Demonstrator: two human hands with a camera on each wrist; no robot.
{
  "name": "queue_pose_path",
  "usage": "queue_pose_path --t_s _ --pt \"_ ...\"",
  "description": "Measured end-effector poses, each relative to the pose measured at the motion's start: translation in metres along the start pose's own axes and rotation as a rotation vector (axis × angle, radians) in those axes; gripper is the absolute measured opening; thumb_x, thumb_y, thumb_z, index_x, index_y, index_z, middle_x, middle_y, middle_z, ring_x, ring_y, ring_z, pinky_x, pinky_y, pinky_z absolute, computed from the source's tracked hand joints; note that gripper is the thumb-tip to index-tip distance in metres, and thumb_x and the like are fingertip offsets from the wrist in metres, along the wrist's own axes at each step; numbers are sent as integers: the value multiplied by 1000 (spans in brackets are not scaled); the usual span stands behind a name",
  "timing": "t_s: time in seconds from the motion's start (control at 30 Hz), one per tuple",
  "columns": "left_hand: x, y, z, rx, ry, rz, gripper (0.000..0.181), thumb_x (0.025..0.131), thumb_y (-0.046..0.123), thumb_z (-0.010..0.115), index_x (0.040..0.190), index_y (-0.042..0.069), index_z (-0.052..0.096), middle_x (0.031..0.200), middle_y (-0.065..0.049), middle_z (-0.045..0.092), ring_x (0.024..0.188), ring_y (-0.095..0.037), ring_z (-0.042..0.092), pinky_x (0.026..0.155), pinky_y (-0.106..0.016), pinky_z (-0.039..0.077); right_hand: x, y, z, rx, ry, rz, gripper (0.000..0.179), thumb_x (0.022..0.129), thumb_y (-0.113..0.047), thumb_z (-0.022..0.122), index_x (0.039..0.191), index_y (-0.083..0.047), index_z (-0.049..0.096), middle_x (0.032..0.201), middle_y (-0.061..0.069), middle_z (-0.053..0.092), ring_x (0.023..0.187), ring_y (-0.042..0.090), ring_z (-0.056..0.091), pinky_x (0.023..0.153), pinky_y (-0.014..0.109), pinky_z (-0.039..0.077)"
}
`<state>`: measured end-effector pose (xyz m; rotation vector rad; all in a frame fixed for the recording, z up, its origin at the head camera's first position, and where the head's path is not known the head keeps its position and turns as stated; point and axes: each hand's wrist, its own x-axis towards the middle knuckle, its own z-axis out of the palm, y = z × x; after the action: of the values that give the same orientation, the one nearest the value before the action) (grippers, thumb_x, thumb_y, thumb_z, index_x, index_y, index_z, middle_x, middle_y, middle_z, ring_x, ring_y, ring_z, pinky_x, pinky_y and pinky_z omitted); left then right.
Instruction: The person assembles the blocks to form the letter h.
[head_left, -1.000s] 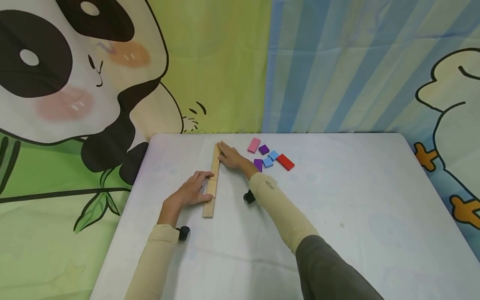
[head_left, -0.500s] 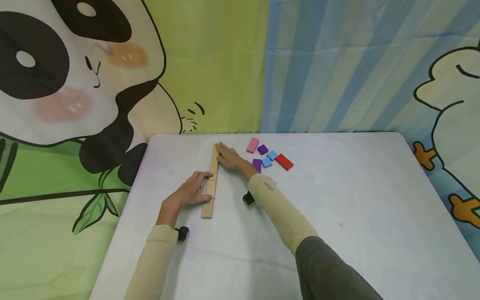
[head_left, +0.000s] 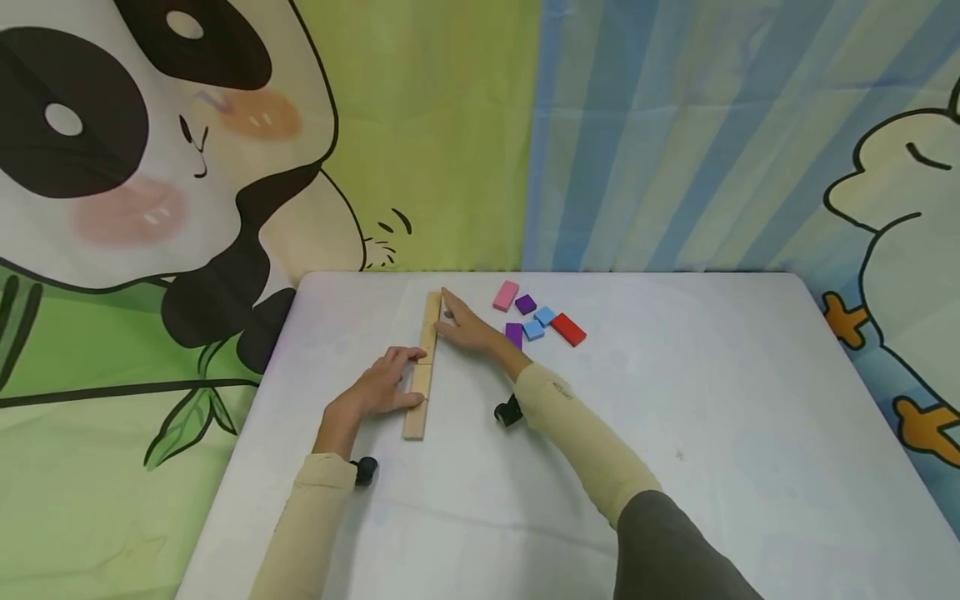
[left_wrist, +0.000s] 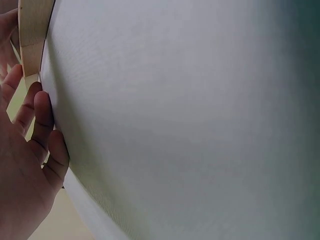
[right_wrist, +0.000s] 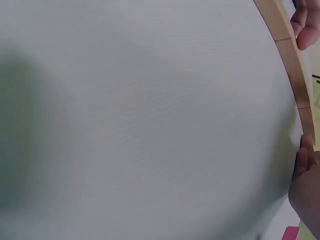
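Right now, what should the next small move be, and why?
Perhaps draw the right hand away from the far end of the wooden row: in the head view it looks straight, without gaps, and the left hand rests against it.

The left hand (head_left: pixel 382 383) blocks the middle of the left side of the wooden block row (head_left: pixel 418 417); the right hand (head_left: pixel 472 332) blocks its right side at the far end. Farther right of the row, pink, purple, blue and red blocks (head_left: pixel 545 316) stand in the way. A hand could pass over bare table (head_left: pixel 457 492) at the row's near end or left of its far half.
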<state>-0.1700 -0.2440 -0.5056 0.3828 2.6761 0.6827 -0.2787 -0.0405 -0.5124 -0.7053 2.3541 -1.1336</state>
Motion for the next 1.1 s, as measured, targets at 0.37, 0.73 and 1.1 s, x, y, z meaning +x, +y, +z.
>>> queue_pose_path --t_s 0.37,0.73,1.1 --pt "-1 -3 -1 -6 11 4 73 84 33 73 145 19 35 144 -14 37 129 -38 41 103 -58 36 -111 14 5 -156 -196 -51 78 100 -26 50 156 -4 -1 165 11 1 153 24 4 123 40 11" --pt "1 -3 0 -22 5 25 73 85 32 72 146 17 34 146 -15 36 131 -39 39 104 -59 35 -168 17 5 -185 -102 -61 73 97 -28 56 156 -9 15 163 8 20 150 24 20 120 43 22" --pt "-2 0 -2 -20 9 32 72 86 32 72 146 17 35 145 -16 36 129 -40 40 102 -60 36 -164 38 -32 -309 93 -27 79 91 -35 63 153 -7 25 159 11 30 147 30 27 118 50 24"
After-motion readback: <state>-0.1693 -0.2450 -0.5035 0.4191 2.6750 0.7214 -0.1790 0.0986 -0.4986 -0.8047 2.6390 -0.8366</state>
